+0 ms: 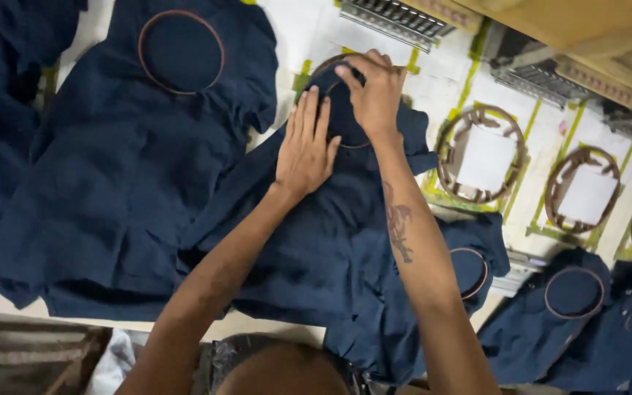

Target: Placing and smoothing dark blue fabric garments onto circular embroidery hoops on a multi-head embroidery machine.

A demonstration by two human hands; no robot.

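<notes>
Both hands are busy on a dark blue garment (330, 241) spread over the white worktable (433, 80), close together near its upper end. The left hand (306, 146) lies flat and open, fingers together, pressing the cloth down just beside a brown hoop ring (345, 110) that is seated in the fabric. The right hand (374, 91) curls over the far edge of that ring, fingertips bent down onto its rim; whether it actually pinches the ring or only presses it I cannot tell. The two hands nearly touch at the thumbs. To the left lies another blue garment (126, 168) with its own ring (181, 51) already stretched tight. To the right, bare round hoop frames (482, 153) sit on the table inside yellow-green markings, and more hooped blue pieces (572, 292) are heaped at the lower right.
</notes>
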